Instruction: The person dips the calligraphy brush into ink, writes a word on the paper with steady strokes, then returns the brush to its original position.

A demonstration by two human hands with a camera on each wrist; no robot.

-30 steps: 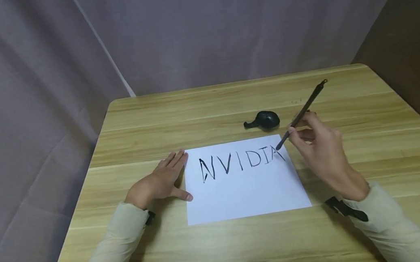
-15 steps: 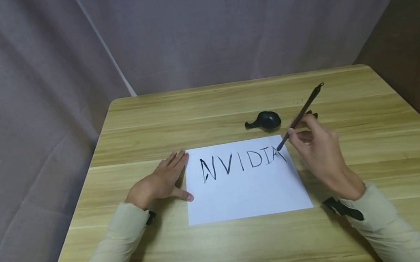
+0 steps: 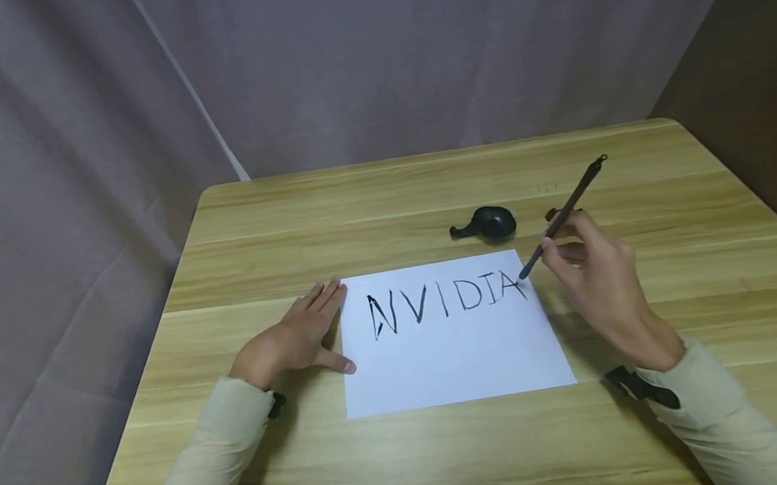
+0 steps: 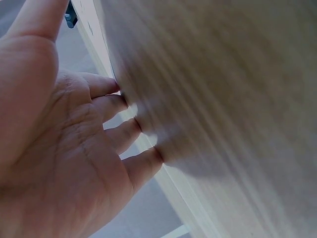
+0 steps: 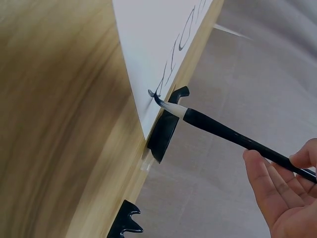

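Observation:
In the head view a white sheet of paper [image 3: 451, 366] lies on the table, lettered NVIDIA in black strokes across its upper part. My left hand [image 3: 293, 335] rests flat at the paper's left edge, fingers straight and thumb spread over the margin. Its fingertips [image 4: 148, 161] touch the surface in the left wrist view. With thumb and fingers my right hand [image 3: 601, 288] pinches a dark-handled writing brush [image 3: 565, 211], slanted up to the right. In the right wrist view the brush's bristles [image 5: 168, 106], pale with a dark bent tip, touch the paper at the last letter.
A small black dish with a spout-like handle [image 3: 493, 222] sits behind the paper's upper right. Partly hidden behind my right hand is a dark jagged object [image 5: 125, 220]. The wooden table [image 3: 377, 469] ends at a grey curtain [image 3: 376, 63].
The brush tip has shifted slightly right across the last letter, whose crossbar now shows plainly. My right hand has moved slightly with it. The left hand stays in place.

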